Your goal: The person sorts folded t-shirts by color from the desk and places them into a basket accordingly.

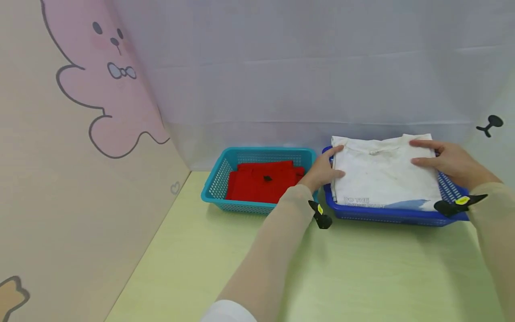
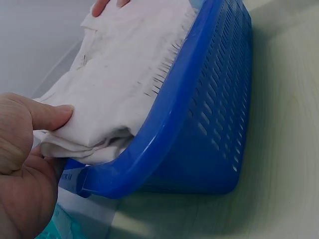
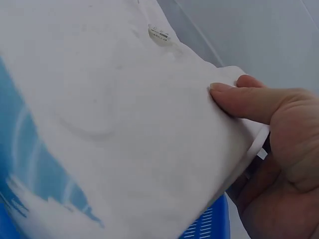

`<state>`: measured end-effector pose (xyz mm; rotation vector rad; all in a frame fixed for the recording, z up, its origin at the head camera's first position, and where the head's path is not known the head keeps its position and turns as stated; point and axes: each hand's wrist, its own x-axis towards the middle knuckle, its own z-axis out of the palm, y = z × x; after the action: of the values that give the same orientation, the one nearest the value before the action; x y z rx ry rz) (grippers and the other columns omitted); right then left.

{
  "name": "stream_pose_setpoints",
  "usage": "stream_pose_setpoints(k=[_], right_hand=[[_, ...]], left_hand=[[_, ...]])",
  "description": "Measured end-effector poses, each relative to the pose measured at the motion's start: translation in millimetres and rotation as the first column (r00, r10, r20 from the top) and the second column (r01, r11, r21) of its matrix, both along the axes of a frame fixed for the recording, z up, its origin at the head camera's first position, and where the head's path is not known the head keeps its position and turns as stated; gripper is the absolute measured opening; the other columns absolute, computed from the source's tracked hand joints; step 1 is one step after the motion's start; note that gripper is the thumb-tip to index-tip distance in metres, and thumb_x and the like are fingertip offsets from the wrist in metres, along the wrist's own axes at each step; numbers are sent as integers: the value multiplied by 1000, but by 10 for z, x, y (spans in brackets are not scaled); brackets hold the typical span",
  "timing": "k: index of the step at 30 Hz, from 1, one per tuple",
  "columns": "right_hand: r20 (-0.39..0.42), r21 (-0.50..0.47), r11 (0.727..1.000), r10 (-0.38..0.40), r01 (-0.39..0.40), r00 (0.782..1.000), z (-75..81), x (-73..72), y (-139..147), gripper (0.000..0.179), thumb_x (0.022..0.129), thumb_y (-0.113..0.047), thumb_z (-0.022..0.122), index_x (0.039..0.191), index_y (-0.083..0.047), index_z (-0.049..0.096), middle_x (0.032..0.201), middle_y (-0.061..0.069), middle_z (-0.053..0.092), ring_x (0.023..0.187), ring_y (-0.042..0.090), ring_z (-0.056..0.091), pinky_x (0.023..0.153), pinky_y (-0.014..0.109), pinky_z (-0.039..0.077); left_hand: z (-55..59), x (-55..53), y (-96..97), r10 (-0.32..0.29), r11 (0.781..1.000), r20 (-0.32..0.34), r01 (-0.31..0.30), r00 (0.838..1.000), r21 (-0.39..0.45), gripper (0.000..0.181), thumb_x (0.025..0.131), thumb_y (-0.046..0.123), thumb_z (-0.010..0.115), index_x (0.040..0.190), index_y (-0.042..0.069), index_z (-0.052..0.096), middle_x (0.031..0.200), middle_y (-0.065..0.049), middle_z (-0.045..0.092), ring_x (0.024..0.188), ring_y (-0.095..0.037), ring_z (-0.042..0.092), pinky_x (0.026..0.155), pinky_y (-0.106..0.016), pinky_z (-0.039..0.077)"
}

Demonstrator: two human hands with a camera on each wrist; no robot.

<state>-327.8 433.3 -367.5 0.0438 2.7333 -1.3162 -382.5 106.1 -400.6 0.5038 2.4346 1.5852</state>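
A folded white T-shirt with grey lettering and a blue brush-stroke print lies over the dark blue basket, its collar toward the back. My left hand grips its left edge; in the left wrist view the thumb presses on top of the folded layers and the other fingers go underneath. At the opposite edge, my right hand pinches the shirt, thumb on top, the other fingers mostly hidden below the cloth in the right wrist view. The front edge of the shirt meets the basket's rim.
To the left stands a teal basket holding folded red clothing. Both baskets are on a pale green table, close to a white cloth backdrop. A wall with a pink cartoon bear borders the left side.
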Motion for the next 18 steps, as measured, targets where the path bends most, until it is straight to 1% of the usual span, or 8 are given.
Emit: stream_pose_setpoints(k=[2,4,6,9,10,12,15,18], right_hand=[[14,22,1000,0,0,1000,-3,-17,5,88,83,-54,68,152,-20,27,156,24,-12,139,49,-14,104,69,-7],[12,16,1000,2,-2,1000,-21,-34,18,86,84,-51,69,152,-18,27,156,24,-12,139,49,-14,104,69,-7],[5,-2,1000,3,-3,1000,-40,-42,24,84,85,-47,70,152,-17,28,156,24,-11,139,48,-14,105,68,-7],[-1,-14,1000,2,-2,1000,-77,-44,39,84,85,-46,71,152,-17,29,157,22,-9,140,47,-14,106,66,-8],[3,-10,1000,0,0,1000,-91,-44,45,85,84,-47,71,152,-17,29,157,22,-9,140,47,-14,105,67,-8],[8,1,1000,-7,7,1000,-118,-46,57,87,83,-50,71,152,-19,29,157,22,-9,140,48,-13,104,69,-8],[10,4,1000,-14,14,1000,-158,-49,66,89,81,-52,71,152,-18,29,157,22,-11,139,48,-14,103,70,-8],[-2,13,1000,-23,23,1000,-186,-50,56,90,80,-53,71,152,-17,29,157,21,-10,140,48,-14,103,70,-7]], left_hand=[[-29,-18,27,13,1000,-20,-14,1000,-24,80,80,4,78,140,46,45,139,4,48,104,-13,55,86,-34,52],[-48,-27,46,22,999,-29,-23,999,-42,81,79,5,78,140,46,44,137,4,50,97,-13,55,85,-33,53],[-59,-26,55,31,997,-27,-32,999,-68,80,80,7,78,140,47,43,137,5,50,99,-12,55,86,-34,53],[-70,-24,59,35,996,-29,-38,999,-82,80,79,7,78,140,46,44,137,6,50,101,-11,55,87,-34,53],[-72,-23,55,32,996,-30,-35,999,-83,81,79,7,78,140,46,43,134,6,52,99,-11,55,85,-33,53],[-71,-27,49,14,997,-39,-17,999,-79,82,79,5,78,142,44,43,120,1,59,90,-12,56,79,-30,54],[-69,-33,35,-12,997,-36,9,999,-77,82,80,3,77,143,41,42,100,-3,60,77,-14,55,68,-25,53],[-66,-41,22,-24,996,-21,22,999,-85,82,80,3,77,144,41,41,98,-4,59,75,-14,56,67,-25,54]])
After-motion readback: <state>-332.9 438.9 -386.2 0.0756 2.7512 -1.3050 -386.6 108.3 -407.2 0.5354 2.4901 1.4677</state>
